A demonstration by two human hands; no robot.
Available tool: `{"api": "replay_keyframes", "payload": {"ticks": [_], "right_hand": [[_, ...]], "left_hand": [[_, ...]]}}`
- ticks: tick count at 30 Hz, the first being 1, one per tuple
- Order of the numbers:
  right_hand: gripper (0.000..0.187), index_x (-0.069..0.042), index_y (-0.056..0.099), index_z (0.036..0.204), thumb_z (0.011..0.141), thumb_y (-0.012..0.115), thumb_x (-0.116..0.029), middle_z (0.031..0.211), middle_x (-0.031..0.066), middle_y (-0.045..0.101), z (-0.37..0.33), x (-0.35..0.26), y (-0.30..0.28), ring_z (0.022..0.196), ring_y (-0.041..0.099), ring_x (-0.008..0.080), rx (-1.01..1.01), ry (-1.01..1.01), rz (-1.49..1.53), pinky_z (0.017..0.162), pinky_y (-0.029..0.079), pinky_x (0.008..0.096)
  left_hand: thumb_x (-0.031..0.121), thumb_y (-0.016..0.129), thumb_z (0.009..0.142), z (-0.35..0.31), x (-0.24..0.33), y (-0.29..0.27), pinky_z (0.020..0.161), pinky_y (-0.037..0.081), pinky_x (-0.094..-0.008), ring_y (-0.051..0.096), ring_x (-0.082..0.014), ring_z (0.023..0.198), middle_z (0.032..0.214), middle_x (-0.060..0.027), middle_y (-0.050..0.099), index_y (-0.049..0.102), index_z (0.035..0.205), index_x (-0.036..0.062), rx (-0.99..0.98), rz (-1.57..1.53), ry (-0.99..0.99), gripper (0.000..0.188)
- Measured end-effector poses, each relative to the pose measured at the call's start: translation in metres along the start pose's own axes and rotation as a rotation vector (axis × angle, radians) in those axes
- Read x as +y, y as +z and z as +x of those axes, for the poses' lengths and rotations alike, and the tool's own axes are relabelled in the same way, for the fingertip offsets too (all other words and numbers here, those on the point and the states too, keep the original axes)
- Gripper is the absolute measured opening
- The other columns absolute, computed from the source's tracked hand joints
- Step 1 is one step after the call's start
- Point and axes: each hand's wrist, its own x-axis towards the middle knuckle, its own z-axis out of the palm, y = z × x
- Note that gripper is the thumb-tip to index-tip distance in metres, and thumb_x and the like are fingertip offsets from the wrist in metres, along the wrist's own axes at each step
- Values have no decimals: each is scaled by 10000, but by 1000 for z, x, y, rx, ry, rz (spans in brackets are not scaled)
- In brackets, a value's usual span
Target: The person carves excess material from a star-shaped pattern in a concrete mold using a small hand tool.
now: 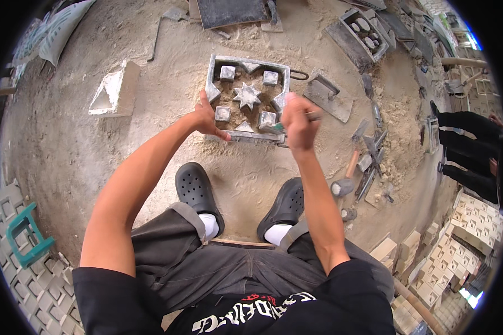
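A square grey metal mould (pixel 246 61) lies on the sandy ground before my feet. Inside it stand a star-shaped block (pixel 247 96) in the middle and small square blocks (pixel 227 73) towards the corners, with sandy material between them. My left hand (pixel 205 118) grips the mould's near left corner, fingers along the left wall and thumb on the front wall. Over the near right corner, my right hand (pixel 300 121) is closed round a small tool with a green end (pixel 278 127); the fist hides most of it, and motion smears it slightly.
A flat trowel (pixel 328 97) lies right of the mould. Further right are a mallet (pixel 343 186), metal tools and loose sand (pixel 399 134). A whitish block (pixel 117 92) stands at left, a green stool (pixel 28 234) nearer. Other people's dark-clothed legs (pixel 469 148) show at far right.
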Motion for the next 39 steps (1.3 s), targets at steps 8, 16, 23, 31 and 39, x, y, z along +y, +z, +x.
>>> {"api": "replay_keyframes", "payload": {"ticks": [8,16,23,31,39], "right_hand": [[390,-116,423,557,903,583,-198,484,-40,387,11,-66,1,442,320,60,330,-46,216,444,264,239],[455,-93,442,518,918,577,-261,489,-61,406,2,42,-19,456,343,30,-9,124,-74,419,240,257],[476,-99,403,464,906,559,-180,431,-57,366,6,-13,-13,397,331,40,51,-11,45,380,213,250],[476,-102,333,478,918,510,-138,427,-45,336,20,-17,-10,374,308,57,-9,-149,-240,376,229,249],[438,-91,449,485,890,584,-188,453,-54,407,13,50,-31,422,334,42,-78,19,-244,394,236,262]], "left_hand": [[650,845,402,5,-4,2,1119,243,-355,321,-452,1301,1374,-414,223,-318,1306,-109,-26,-26,37,1657],[627,862,388,12,-9,10,1132,207,-350,297,-428,1321,1409,-364,214,-313,1320,-86,23,-97,86,1661],[549,885,444,7,-14,5,1150,116,-351,193,-392,1372,1427,-363,154,-319,1293,-113,-5,-125,82,1616],[512,905,433,9,-19,8,1140,173,-340,243,-385,1354,1425,-331,202,-277,1329,-92,84,-153,143,1601],[481,897,500,14,-14,16,1149,59,-335,182,-358,1384,1447,-317,164,-357,1261,-103,64,-170,283,1578]]}}
